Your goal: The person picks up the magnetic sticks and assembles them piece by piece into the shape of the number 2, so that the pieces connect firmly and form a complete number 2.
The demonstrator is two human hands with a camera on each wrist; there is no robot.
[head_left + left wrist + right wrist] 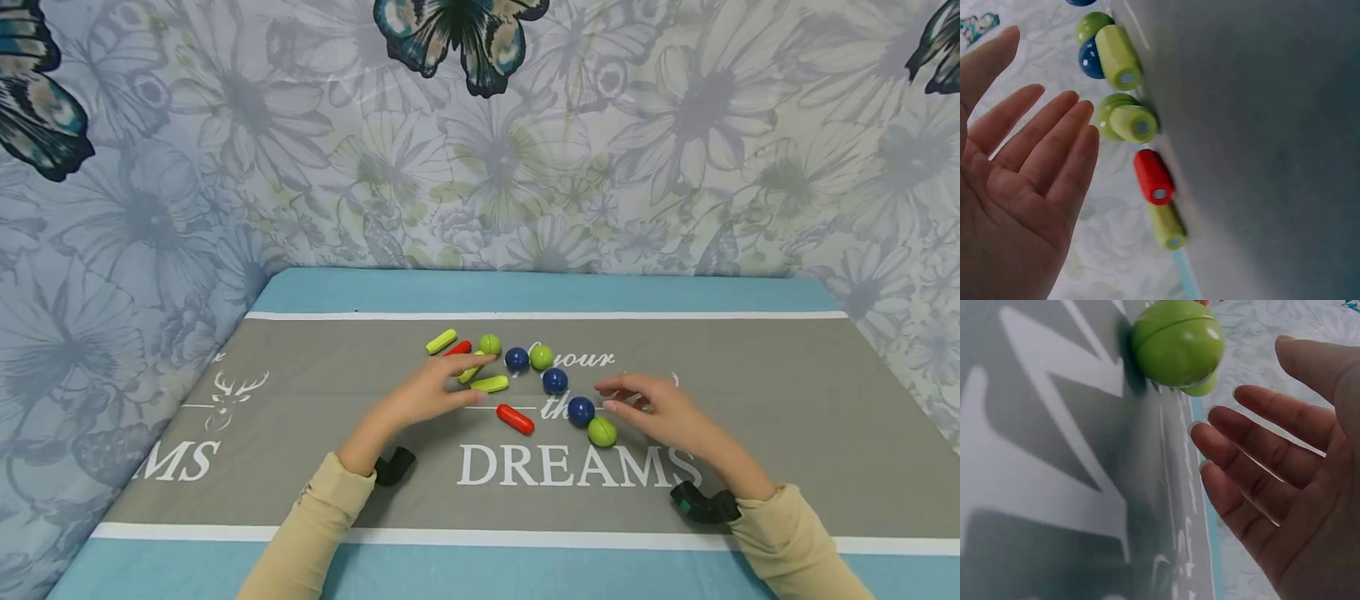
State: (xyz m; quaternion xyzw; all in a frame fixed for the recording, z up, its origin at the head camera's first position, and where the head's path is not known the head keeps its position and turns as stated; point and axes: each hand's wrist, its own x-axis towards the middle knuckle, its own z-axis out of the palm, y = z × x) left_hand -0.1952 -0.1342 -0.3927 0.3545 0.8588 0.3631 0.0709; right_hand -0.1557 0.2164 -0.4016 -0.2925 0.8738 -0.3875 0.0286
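Observation:
My left hand (pixel 430 388), fingers extended and thumb apart, reaches over the small cylinders and holds nothing. Around it lie yellow-green cylinders (pixel 489 384) and a red cylinder (pixel 458 348) partly hidden by the fingers. Another red cylinder (pixel 515 419) lies just right of the thumb. Three blue balls (pixel 555 381) and three green balls (pixel 542 357) form a loose diagonal band between the hands. On the right, my right hand (pixel 652 408) has loosely bent fingers, holding nothing, close to a blue ball (pixel 581 412) and a green ball (pixel 602 432). The right wrist view shows its bare palm (pixel 1310 506) beside a green ball (pixel 1179 344).
A grey mat (pixel 300 375) with white lettering covers the light-blue table (pixel 585 571). Behind it rises a flower-patterned wall (pixel 525 192) with butterfly decorations (pixel 465 37). Black straps (pixel 705 502) with cameras sit at both wrists.

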